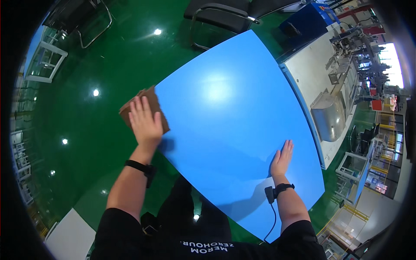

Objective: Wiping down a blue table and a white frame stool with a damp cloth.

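Observation:
A broad light-blue tabletop (225,130) fills the middle of the view. At its left edge my left hand (146,123) has a folded brown cloth (127,113) under its palm. The fingers are stretched over the cloth, which reaches out past the edge above the floor, so the hand appears to hold it. How the cloth is gripped underneath is hidden. My right hand (281,162) rests with outstretched fingers on the right part of the tabletop, holding nothing. Dark bands circle both wrists, and a cable runs down from the right one.
Black chairs (223,17) stand beyond the table's far edge. Along the right side is a white workbench (305,71) with a curved metal cover (329,117) and machinery. A blue box-shaped unit (310,24) stands at the far right. Below is a shiny green floor (99,65).

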